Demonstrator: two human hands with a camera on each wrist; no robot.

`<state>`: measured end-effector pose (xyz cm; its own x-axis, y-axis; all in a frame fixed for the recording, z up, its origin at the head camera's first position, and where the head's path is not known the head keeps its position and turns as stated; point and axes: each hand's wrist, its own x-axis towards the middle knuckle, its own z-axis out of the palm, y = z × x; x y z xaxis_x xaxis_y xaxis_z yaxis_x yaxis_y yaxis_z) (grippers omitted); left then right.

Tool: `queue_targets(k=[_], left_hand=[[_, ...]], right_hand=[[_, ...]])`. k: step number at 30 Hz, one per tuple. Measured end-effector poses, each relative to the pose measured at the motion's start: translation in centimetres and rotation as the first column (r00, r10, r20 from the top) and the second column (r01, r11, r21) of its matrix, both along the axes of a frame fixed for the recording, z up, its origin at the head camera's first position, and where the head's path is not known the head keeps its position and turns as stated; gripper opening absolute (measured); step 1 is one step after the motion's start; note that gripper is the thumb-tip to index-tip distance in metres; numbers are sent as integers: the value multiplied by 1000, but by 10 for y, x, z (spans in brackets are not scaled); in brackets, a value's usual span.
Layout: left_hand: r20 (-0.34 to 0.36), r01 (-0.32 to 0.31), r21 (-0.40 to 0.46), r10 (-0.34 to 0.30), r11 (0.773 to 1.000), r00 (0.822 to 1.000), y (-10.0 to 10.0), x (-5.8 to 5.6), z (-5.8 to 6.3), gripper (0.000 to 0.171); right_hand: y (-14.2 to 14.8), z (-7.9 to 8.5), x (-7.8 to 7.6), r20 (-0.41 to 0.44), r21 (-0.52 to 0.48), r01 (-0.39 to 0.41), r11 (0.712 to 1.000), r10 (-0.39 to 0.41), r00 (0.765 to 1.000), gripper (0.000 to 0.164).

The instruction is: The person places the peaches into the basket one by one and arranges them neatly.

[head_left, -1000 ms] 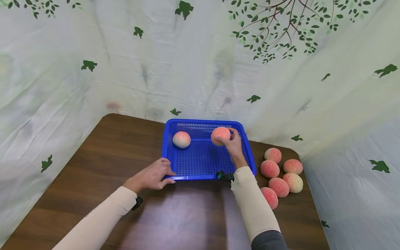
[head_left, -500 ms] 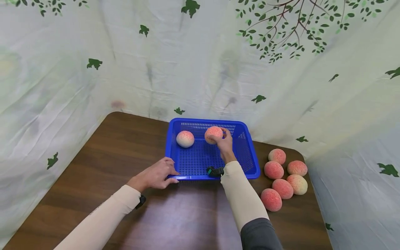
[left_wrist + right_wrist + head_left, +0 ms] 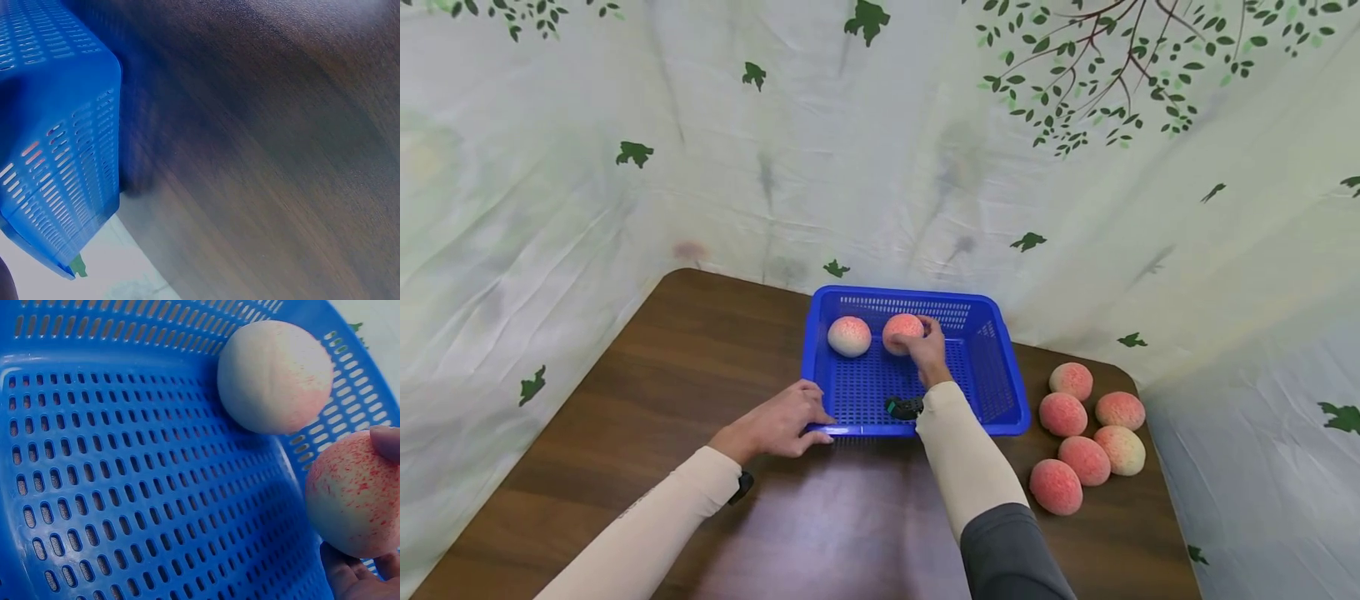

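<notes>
A blue plastic basket with slotted walls stands at the back of the table. My left hand grips its near rim at the left corner, thumb outside and below the edge. Inside the basket my right hand holds a pink peach, seen close up in the right wrist view with fingers around its right side. Another peach, paler on its lower half, lies in the back left corner, just left of the held one. In the left wrist view, the basket's slotted wall fills the left side.
Several loose peaches lie in a cluster on the brown wooden table, right of the basket. A pale cloth with printed leaves hangs around the back and sides of the table.
My right hand has carried its peach leftward and lower into the basket, beside the other peach. The left hand has kept its grip on the rim. The head view has shifted slightly.
</notes>
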<state>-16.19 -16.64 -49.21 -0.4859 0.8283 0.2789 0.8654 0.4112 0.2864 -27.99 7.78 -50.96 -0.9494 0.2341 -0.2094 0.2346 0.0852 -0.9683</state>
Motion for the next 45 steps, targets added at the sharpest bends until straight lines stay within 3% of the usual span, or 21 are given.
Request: queue_targets(k=[9, 19, 29, 37, 45], left_hand=[[-28, 7, 2, -7, 1000, 1000, 5, 2, -1, 19], [-22, 15, -2, -15, 1000, 1000, 11, 3, -1, 20], [-26, 1, -6, -1, 1000, 1000, 12, 4, 0, 20], [-18, 8, -10, -8, 1000, 1000, 8, 2, 0, 20], [-22, -12, -10, 12, 1000, 1000, 0, 1, -1, 21]], right_hand=[[0, -7, -1, 74, 78, -54, 995, 49, 996, 71], [1, -16, 0, 68, 158, -92, 983, 83, 994, 74], [0, -15, -5, 77, 146, -134, 980, 124, 989, 78], [7, -2, -3, 88, 148, -159, 976, 147, 985, 77], [18, 22, -2, 38, 107, -85, 991, 82, 996, 59]])
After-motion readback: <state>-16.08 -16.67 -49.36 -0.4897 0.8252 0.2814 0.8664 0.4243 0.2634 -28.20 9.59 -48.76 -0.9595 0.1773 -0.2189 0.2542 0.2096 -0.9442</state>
